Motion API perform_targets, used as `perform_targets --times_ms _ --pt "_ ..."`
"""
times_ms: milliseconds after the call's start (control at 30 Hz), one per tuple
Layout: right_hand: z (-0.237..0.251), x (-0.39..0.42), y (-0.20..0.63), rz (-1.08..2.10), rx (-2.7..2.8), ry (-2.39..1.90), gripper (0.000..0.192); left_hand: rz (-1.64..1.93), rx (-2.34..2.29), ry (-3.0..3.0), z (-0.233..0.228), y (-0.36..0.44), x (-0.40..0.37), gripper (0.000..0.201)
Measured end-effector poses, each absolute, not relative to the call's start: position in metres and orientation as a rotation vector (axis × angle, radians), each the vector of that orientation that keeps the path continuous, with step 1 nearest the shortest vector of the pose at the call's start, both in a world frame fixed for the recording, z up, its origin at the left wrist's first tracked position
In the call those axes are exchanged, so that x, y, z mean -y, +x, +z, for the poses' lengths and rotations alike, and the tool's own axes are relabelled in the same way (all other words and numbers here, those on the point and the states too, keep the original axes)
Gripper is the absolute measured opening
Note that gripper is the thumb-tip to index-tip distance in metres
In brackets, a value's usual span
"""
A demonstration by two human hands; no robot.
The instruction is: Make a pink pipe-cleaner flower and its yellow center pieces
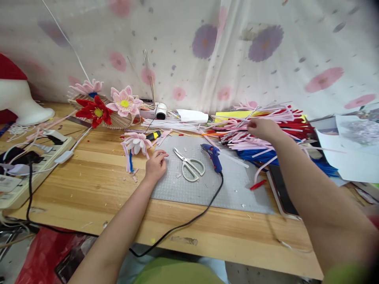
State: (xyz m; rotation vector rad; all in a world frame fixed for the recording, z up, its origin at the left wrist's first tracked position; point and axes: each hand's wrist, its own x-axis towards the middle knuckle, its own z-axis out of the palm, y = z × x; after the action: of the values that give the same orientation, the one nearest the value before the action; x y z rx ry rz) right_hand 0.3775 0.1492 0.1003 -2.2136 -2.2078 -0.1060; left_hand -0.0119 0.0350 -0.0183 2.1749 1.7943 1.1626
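A person at a wooden worktop (89,185) reaches the right hand (262,128) into a heap of pipe cleaners (260,122), pink, white and red, piled at the far right of the grey cutting mat (233,185). The fingers curl down among the pink stems; whether they have pinched one cannot be told from here. The left hand (155,165) rests loosely curled on the mat's near-left corner, holding nothing, just beside a half-made pink flower (134,144). Scissors (189,165) and a blue glue gun (212,154) lie between the two hands. The stems look feather-light, fuzzy and easily bent, with a wire core that keeps a kink, so one is best taken near its middle and drawn lengthwise out of the tangle. Finished red and pink blooms (109,106) stand at the back left.
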Motion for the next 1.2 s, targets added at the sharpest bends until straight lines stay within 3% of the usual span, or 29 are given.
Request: perform_targets --times_ms 233,367,567,867,1100,1200 --pt "0.060 -0.133 0.436 0.120 2.248 -2.294 0.034 1.158 -1.804 2.196 -0.018 -0.011 -0.035 0.029" --pt "0.047 -0.133 0.437 0.030 2.236 -2.347 0.039 1.177 -1.802 2.208 -0.019 -0.011 -0.034 0.029" --pt "0.048 -0.144 0.437 -0.153 2.393 -2.102 0.064 1.180 -1.813 2.216 -0.018 -0.011 -0.035 0.028" --pt "0.070 -0.156 0.419 -0.147 2.395 -2.185 0.051 1.204 -1.819 2.223 -0.016 -0.010 -0.034 0.027" --pt "0.071 -0.155 0.409 -0.215 2.467 -2.225 0.050 1.210 -1.825 2.241 -0.018 -0.010 -0.036 0.027" --pt "0.071 -0.156 0.404 -0.177 2.539 -2.251 0.060 1.209 -1.827 2.241 -0.019 -0.010 -0.036 0.026"
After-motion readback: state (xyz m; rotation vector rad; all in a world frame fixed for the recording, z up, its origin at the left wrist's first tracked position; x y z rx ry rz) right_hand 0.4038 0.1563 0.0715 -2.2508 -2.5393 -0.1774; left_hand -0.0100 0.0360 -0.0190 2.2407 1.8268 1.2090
